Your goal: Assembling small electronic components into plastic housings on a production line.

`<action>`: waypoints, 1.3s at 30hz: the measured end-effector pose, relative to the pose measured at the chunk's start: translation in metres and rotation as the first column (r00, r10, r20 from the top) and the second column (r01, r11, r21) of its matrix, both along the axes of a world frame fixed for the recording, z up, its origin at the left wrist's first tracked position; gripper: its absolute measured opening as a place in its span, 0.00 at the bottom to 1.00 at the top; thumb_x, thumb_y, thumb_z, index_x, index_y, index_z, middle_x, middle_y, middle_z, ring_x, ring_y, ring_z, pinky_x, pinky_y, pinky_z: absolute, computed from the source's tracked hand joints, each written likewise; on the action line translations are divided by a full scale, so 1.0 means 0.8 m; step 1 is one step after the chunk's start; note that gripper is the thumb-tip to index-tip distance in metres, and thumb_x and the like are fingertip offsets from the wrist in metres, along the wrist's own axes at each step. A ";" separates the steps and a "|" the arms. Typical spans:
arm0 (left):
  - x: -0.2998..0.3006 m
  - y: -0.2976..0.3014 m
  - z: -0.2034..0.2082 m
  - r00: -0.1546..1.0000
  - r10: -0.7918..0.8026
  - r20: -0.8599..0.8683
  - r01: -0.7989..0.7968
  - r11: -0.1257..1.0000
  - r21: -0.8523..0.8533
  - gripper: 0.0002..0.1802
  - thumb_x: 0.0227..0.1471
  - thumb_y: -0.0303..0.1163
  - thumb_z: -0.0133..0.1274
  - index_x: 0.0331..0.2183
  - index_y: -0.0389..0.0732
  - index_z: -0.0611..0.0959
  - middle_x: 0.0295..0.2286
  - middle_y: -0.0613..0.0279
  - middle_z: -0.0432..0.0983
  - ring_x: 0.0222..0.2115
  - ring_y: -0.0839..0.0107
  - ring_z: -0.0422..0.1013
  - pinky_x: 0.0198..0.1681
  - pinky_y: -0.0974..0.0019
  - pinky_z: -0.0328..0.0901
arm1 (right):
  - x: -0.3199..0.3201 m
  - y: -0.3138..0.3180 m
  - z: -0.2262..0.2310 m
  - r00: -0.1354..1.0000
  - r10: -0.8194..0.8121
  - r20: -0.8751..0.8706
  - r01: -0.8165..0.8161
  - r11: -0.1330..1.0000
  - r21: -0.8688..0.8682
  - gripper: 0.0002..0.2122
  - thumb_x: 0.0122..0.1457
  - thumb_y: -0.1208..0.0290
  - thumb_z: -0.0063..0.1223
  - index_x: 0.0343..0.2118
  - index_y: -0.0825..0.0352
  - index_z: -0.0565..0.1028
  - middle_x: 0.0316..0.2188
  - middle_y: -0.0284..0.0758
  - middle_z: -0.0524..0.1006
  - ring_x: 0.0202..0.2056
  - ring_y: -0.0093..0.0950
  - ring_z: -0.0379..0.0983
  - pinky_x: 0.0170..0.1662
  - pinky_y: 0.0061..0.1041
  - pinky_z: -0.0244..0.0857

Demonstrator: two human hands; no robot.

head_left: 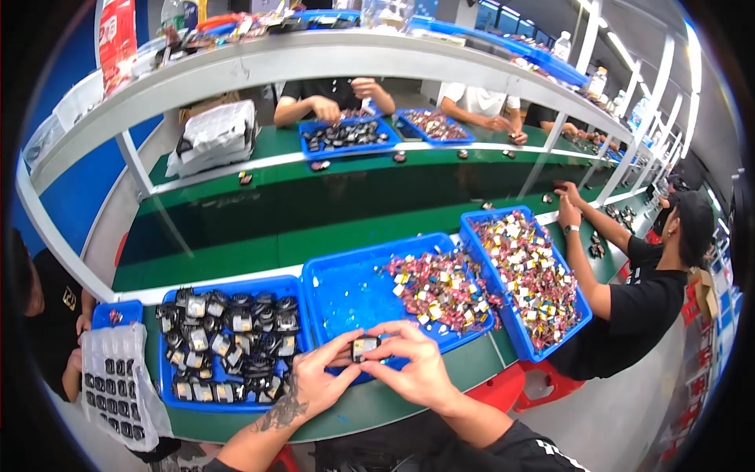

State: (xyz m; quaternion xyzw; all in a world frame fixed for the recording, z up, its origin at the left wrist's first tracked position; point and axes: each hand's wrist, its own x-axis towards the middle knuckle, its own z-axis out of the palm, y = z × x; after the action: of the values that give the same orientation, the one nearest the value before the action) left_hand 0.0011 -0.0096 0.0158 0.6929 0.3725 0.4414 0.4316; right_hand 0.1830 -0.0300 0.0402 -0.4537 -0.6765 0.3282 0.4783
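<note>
Between my two hands is a small black plastic case [364, 347] with a pale, silvery rectangle on its upper face. My left hand [322, 370], below a tattooed wrist, pinches it from the left side. The fingers and thumb of my right hand [413, 363] grip its right end. Both hands hover over the near edge of a blue tray [338, 271], whose right half holds a heap of small red, white and yellow parts [440, 291]. Left of my hands, another blue tray [169, 385] is packed with similar black cases [228, 338].
A third blue tray [578, 315] of red-and-white parts overlaps the right side. At far left lies a white moulded tray [98, 346] with black cases in rows. A green conveyor belt [330, 197] runs beyond, under a grey shelf frame [291, 59]. Co-workers sit opposite and at both sides.
</note>
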 end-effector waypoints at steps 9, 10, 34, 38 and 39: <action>0.014 0.015 0.001 0.942 -0.058 0.329 0.147 0.956 -0.252 0.28 0.48 0.19 0.59 0.53 0.33 0.72 0.46 0.51 0.74 0.45 0.66 0.74 0.48 0.66 0.70 | 0.016 0.011 -0.004 0.910 0.038 -0.414 -0.120 0.977 -0.176 0.06 0.50 0.83 0.61 0.31 0.72 0.77 0.47 0.41 0.71 0.46 0.26 0.70 0.47 0.24 0.66; 0.018 0.017 0.000 0.893 -0.076 0.443 0.222 0.931 -0.289 0.26 0.50 0.22 0.58 0.52 0.34 0.72 0.47 0.51 0.74 0.45 0.65 0.74 0.47 0.65 0.71 | 0.015 0.010 -0.003 0.891 -0.015 -0.453 -0.063 0.986 -0.157 0.06 0.50 0.83 0.60 0.32 0.71 0.77 0.44 0.40 0.72 0.44 0.24 0.70 0.46 0.23 0.66; -0.001 0.033 -0.001 0.557 0.242 0.795 0.415 0.747 -0.519 0.24 0.59 0.25 0.46 0.56 0.34 0.65 0.46 0.52 0.72 0.44 0.58 0.73 0.44 0.62 0.72 | 0.355 0.362 0.345 0.509 -0.854 -0.106 0.563 0.237 0.791 0.11 0.53 0.62 0.57 0.35 0.63 0.79 0.29 0.36 0.81 0.33 0.31 0.78 0.40 0.29 0.70; -0.006 0.037 -0.011 0.530 0.246 0.811 0.458 0.723 -0.518 0.21 0.61 0.26 0.44 0.55 0.34 0.66 0.44 0.49 0.74 0.43 0.58 0.75 0.46 0.64 0.73 | 0.264 0.260 0.285 0.691 -0.721 0.055 0.418 0.461 0.783 0.09 0.58 0.67 0.54 0.34 0.69 0.80 0.26 0.35 0.80 0.28 0.22 0.76 0.34 0.22 0.68; -0.006 0.039 -0.009 0.528 0.255 0.810 0.457 0.719 -0.523 0.21 0.61 0.26 0.44 0.55 0.34 0.66 0.44 0.49 0.74 0.43 0.58 0.75 0.46 0.64 0.73 | 0.248 0.238 0.246 0.793 -0.586 0.163 0.314 0.624 0.715 0.09 0.58 0.68 0.54 0.32 0.69 0.79 0.26 0.35 0.80 0.27 0.20 0.74 0.33 0.21 0.67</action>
State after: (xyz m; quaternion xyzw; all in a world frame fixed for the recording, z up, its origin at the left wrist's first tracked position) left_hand -0.0040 0.0218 0.0090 0.2008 0.2059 0.5184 0.8053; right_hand 0.3813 0.1608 0.2367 -0.4688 -0.6870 -0.1585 0.5321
